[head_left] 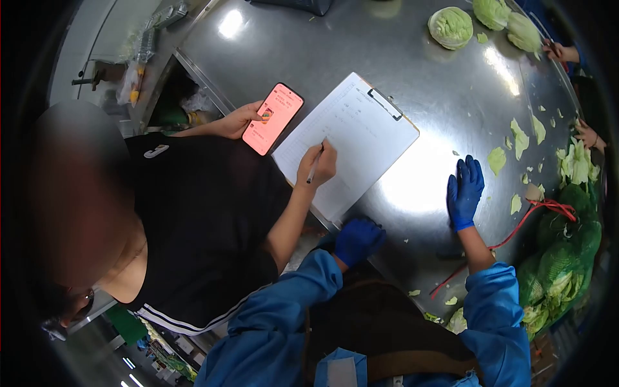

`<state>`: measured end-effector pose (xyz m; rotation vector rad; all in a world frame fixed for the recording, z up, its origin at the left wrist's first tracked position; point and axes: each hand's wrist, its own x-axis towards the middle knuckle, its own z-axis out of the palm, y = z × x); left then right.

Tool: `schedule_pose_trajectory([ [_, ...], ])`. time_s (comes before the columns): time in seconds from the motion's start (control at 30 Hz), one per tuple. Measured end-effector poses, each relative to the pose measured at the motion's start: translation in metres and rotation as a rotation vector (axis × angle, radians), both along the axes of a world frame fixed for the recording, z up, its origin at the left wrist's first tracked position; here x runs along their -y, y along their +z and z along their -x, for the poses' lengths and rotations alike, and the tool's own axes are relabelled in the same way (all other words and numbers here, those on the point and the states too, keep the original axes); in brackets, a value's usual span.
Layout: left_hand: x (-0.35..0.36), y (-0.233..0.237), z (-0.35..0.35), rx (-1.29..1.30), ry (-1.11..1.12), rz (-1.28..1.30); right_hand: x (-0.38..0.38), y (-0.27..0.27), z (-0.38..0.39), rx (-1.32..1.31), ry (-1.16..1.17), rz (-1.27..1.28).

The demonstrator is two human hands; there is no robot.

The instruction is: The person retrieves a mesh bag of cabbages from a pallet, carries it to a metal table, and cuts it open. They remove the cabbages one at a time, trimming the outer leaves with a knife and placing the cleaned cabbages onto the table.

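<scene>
My right hand [465, 193], in a blue glove, lies flat on the steel table [412, 213], palm down. Its fingers are stretched out and nothing is in it. My left hand [360, 241], gloved too, rests at the near table edge with fingers curled in; whatever they may hold is hidden. Just beyond it lies a clipboard [406, 134] with a written sheet of paper [351, 151]. Beside me, a person in a black shirt [206, 213] has a pen [314, 169] over the sheet in one hand and a lit phone [273, 119] in the other.
Cabbage heads [451, 28] sit at the far right. Torn leaves [520, 138] are scattered on the right side. A green net bag of cabbages [561, 258] stands at the right edge, with a red cord [516, 226] beside it. Another person's hands [590, 135] are at the far right.
</scene>
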<state>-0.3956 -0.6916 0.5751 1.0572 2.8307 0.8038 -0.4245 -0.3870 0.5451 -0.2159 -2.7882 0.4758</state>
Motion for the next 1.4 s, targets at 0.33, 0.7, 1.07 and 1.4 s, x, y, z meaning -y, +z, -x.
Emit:
schedule_pose_trajectory([
  [0.33,-0.004,-0.001,-0.001,-0.053,0.024,-0.006,-0.002,-0.003,-0.002,0.015,-0.019,-0.020],
  [0.7,-0.004,-0.004,-0.001,-0.098,0.011,-0.024,-0.001,-0.004,-0.003,0.008,-0.023,-0.019],
  [1.07,-0.002,-0.002,0.001,-0.113,-0.047,-0.004,-0.001,-0.001,-0.001,0.000,-0.026,-0.026],
  [1.4,0.000,-0.011,0.005,-0.023,-0.044,-0.043,0.051,0.015,0.017,-0.281,0.208,0.270],
])
